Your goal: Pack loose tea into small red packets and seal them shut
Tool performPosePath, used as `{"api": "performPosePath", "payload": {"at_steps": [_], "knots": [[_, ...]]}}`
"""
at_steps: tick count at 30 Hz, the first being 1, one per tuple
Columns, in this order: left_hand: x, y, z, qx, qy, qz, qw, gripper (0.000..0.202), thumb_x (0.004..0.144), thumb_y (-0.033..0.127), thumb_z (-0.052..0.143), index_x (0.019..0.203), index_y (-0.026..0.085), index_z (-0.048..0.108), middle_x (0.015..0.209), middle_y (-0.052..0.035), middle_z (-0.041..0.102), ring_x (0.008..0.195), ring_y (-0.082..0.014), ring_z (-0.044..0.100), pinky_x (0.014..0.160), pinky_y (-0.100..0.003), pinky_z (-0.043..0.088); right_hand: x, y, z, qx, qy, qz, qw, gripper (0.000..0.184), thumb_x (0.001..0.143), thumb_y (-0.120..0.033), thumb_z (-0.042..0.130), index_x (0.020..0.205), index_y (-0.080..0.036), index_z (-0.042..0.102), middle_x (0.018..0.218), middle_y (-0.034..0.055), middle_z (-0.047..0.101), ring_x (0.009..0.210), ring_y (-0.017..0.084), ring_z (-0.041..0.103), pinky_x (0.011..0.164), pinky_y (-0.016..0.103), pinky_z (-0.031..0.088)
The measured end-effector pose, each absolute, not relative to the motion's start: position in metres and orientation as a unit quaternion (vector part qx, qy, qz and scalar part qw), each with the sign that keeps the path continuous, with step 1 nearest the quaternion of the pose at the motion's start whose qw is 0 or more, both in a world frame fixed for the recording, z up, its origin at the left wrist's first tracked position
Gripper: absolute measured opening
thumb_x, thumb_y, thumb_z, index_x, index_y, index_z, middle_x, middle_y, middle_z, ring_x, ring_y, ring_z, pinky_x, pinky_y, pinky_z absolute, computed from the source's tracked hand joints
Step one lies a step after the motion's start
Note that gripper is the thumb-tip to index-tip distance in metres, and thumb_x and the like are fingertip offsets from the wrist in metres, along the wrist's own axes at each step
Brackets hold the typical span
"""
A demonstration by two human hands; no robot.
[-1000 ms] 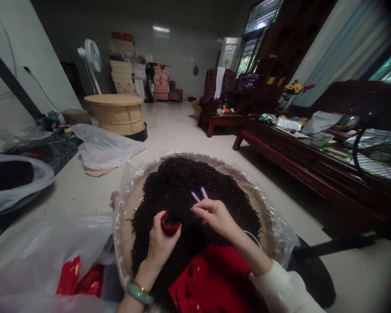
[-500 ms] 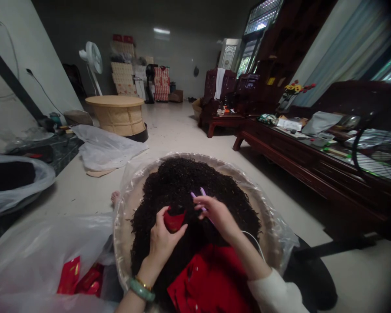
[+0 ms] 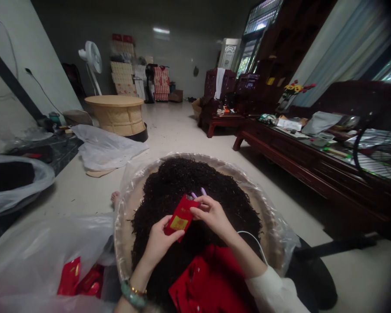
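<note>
Over a heap of dark, twisted dried leaves [image 3: 202, 174], which looks like tea, my left hand [image 3: 159, 243] is closed on the lower part of a red foil packet [image 3: 181, 213] with a gold label. My right hand [image 3: 213, 215] pinches the packet's upper right corner between thumb and fingers. Two purple prongs of a tool [image 3: 203, 191] stick out past its fingers; the rest of that tool is hidden in the palm. The leaves fill a round basket [image 3: 124, 243] lined with clear plastic. Below my hands lies red cloth or wrapping [image 3: 211, 278] with leaf bits on it.
More red packets [image 3: 69, 276] lie on a plastic sheet [image 3: 26, 252] at the lower left. A white cable [image 3: 254, 237] curves beside my right forearm. A dark wooden table [image 3: 299, 152] runs along the right, and a plastic-lined tub [image 3: 45, 180] stands left.
The packet has turned from showing its open top to lying face up and slanted. My right hand has come left and down onto its upper corner. The purple tool has stayed in that hand.
</note>
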State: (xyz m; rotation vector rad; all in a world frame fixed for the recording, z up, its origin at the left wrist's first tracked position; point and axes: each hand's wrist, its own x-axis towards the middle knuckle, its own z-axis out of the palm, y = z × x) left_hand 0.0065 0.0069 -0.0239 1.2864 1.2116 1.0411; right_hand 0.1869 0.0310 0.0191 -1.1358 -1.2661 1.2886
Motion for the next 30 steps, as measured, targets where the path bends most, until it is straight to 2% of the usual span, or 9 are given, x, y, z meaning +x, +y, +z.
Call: {"api": "performPosePath", "payload": {"at_steps": [4, 7, 10, 13, 16, 19, 26, 30], "knots": [[0.009, 0.005, -0.023, 0.557, 0.516, 0.421, 0.497, 0.034, 0.060, 0.024, 0.073, 0.092, 0.015, 0.067, 0.086, -0.0043, 0.075, 0.080, -0.0238, 0.068, 0.077, -0.034, 0.053, 0.188, 0.029, 0.018, -0.478, -0.532, 0.513, 0.474, 0.024, 0.063, -0.034, 0.076, 0.078, -0.020, 0.063, 0.077, 0.0025, 0.066, 0.072, 0.021, 0.066, 0.069, 0.037, 0.056], [0.010, 0.004, -0.021, 0.556, 0.508, 0.409, 0.515, 0.039, 0.058, 0.024, 0.074, 0.095, 0.015, 0.068, 0.090, -0.0048, 0.075, 0.084, -0.0247, 0.068, 0.079, -0.035, 0.053, 0.187, 0.027, 0.018, -0.475, -0.556, 0.494, 0.470, 0.018, 0.065, -0.029, 0.073, 0.078, -0.020, 0.064, 0.074, 0.0013, 0.066, 0.069, 0.019, 0.064, 0.069, 0.035, 0.054], [0.011, 0.004, -0.017, 0.519, 0.487, 0.424, 0.560, 0.045, 0.063, 0.037, 0.073, 0.101, 0.013, 0.067, 0.097, -0.0077, 0.075, 0.088, -0.0256, 0.068, 0.079, -0.035, 0.053, 0.182, 0.026, 0.014, -0.449, -0.568, 0.509, 0.466, 0.026, 0.064, -0.026, 0.072, 0.088, -0.020, 0.064, 0.077, -0.0004, 0.064, 0.064, 0.014, 0.061, 0.065, 0.029, 0.052], [0.014, 0.003, -0.014, 0.472, 0.471, 0.434, 0.607, 0.053, 0.064, 0.049, 0.072, 0.100, 0.011, 0.067, 0.093, -0.0091, 0.075, 0.084, -0.0256, 0.068, 0.075, -0.035, 0.054, 0.177, 0.026, 0.011, -0.448, -0.583, 0.509, 0.447, 0.036, 0.063, -0.027, 0.073, 0.097, -0.020, 0.065, 0.081, -0.0004, 0.065, 0.060, 0.011, 0.057, 0.060, 0.025, 0.049], [0.016, 0.002, -0.011, 0.436, 0.461, 0.444, 0.633, 0.055, 0.061, 0.052, 0.075, 0.097, 0.011, 0.068, 0.083, -0.0078, 0.075, 0.077, -0.0235, 0.068, 0.069, -0.032, 0.054, 0.175, 0.027, 0.010, -0.466, -0.596, 0.501, 0.420, 0.016, 0.068, -0.030, 0.070, 0.079, -0.019, 0.068, 0.073, 0.0011, 0.067, 0.064, 0.014, 0.059, 0.062, 0.028, 0.048], [0.017, 0.003, -0.008, 0.394, 0.446, 0.487, 0.640, 0.051, 0.061, 0.053, 0.075, 0.090, 0.012, 0.070, 0.077, -0.0059, 0.075, 0.070, -0.0201, 0.068, 0.065, -0.028, 0.052, 0.175, 0.028, 0.010, -0.480, -0.599, 0.503, 0.398, 0.013, 0.068, -0.031, 0.070, 0.066, -0.018, 0.068, 0.065, 0.0010, 0.067, 0.062, 0.016, 0.060, 0.060, 0.028, 0.046], [0.019, 0.004, -0.007, 0.345, 0.452, 0.506, 0.649, 0.042, 0.055, 0.049, 0.081, 0.072, 0.012, 0.069, 0.059, -0.0007, 0.069, 0.052, -0.0135, 0.061, 0.052, -0.022, 0.048, 0.176, 0.032, 0.005, -0.495, -0.610, 0.492, 0.376, 0.018, 0.065, -0.034, 0.074, 0.072, -0.017, 0.072, 0.061, -0.0002, 0.066, 0.057, 0.014, 0.057, 0.052, 0.024, 0.042], [0.019, 0.002, -0.011, 0.370, 0.450, 0.483, 0.654, 0.043, 0.054, 0.047, 0.082, 0.078, 0.013, 0.068, 0.066, -0.0013, 0.072, 0.057, -0.0148, 0.065, 0.055, -0.023, 0.050, 0.173, 0.029, 0.003, -0.494, -0.626, 0.473, 0.375, 0.014, 0.068, -0.031, 0.072, 0.068, -0.018, 0.072, 0.065, 0.0013, 0.067, 0.061, 0.016, 0.060, 0.056, 0.026, 0.045]]}}
